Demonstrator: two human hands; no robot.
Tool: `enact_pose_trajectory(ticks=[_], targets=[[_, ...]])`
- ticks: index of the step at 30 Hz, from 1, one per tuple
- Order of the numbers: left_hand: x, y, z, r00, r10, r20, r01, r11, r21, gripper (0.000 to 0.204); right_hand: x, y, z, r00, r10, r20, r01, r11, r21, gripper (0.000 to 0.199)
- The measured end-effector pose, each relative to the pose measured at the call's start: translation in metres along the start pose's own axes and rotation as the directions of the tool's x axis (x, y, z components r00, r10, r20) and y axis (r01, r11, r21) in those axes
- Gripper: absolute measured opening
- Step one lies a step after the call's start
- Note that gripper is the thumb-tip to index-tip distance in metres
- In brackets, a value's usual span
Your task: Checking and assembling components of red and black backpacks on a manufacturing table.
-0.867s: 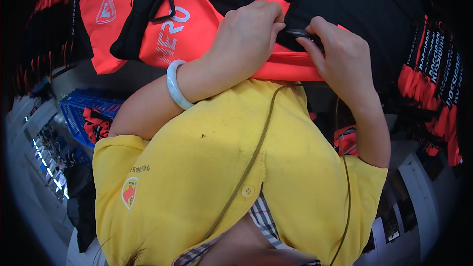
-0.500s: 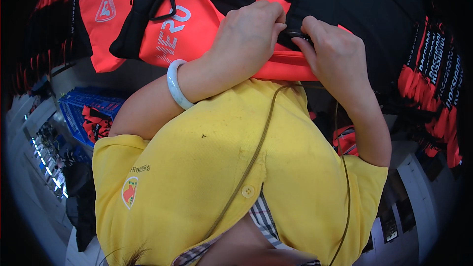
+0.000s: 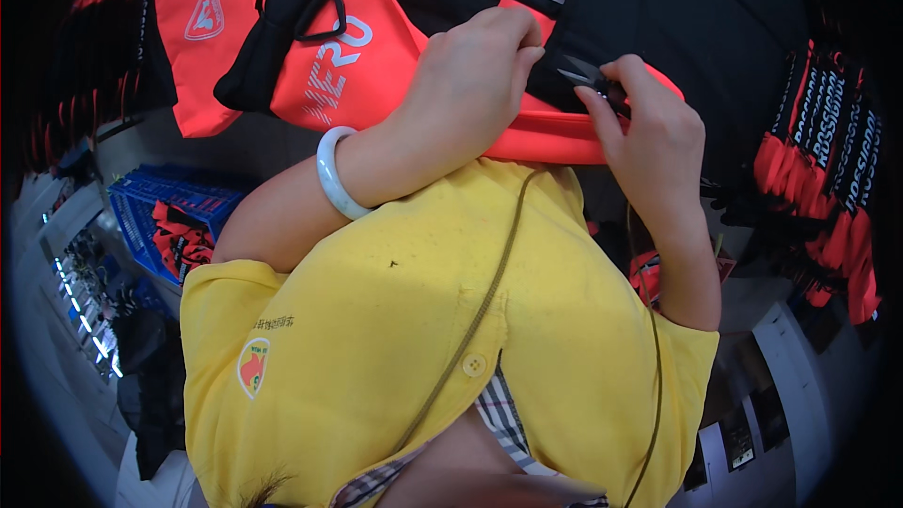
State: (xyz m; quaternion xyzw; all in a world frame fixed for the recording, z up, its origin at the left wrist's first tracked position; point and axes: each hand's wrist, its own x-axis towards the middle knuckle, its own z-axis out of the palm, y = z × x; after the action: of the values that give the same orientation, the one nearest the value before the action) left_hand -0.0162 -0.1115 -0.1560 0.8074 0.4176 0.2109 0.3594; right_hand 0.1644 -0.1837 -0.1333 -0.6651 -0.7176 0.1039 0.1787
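A red and black bag [image 3: 550, 144] is spread out in front of my chest. My left hand [image 3: 466, 85] lies over its red fabric, thumb and forefinger closed in a pinch. Whatever is between those fingertips is too small or hidden to make out. In my right hand [image 3: 654, 136] is a pair of thread snips [image 3: 580, 71], its pointed blades apart and aimed left toward my left fingertips. Black fabric [image 3: 677, 28] of the bag extends beyond the snips. A brown cord [image 3: 489, 292] hangs down my yellow shirt and runs up behind the bag's near edge.
Red and black straps [image 3: 823, 150] hang in a bunch at the right, and more red and black pieces [image 3: 103, 66] at the far left. Below left stands a blue crate [image 3: 132, 216] with red and black pieces inside. A black buckle loop [image 3: 324, 14] lies on the bag.
My right hand has moved a little right and toward me, away from my left hand. The snips' blades now show in the gap. My left hand has barely moved.
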Motion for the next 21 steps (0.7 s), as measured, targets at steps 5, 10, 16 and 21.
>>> enact_pose_trajectory(ticks=[5,10,16,21], targets=[[-0.012,0.009,-0.026,0.974,-0.154,0.167,0.188,0.957,-0.219,0.008,-0.024,-0.014,-0.005,0.961,0.253,0.107,-0.275,0.872,0.406,0.018],[-0.049,0.014,-0.089,0.987,-0.07,-0.146,0.006,0.918,-0.397,0.014,-0.063,-0.009,0.004,0.867,0.468,0.171,-0.384,0.407,0.829,0.016],[-0.115,-0.049,-0.187,0.58,-0.799,0.162,0.759,0.601,0.249,0.041,-0.082,-0.007,0.017,0.893,0.448,0.03,-0.201,0.34,0.919,0.024],[-0.095,-0.024,-0.192,0.854,-0.52,0.005,0.518,0.853,0.064,0.023,-0.076,-0.011,0.016,0.919,0.391,0.042,-0.197,0.366,0.91,0.028]])
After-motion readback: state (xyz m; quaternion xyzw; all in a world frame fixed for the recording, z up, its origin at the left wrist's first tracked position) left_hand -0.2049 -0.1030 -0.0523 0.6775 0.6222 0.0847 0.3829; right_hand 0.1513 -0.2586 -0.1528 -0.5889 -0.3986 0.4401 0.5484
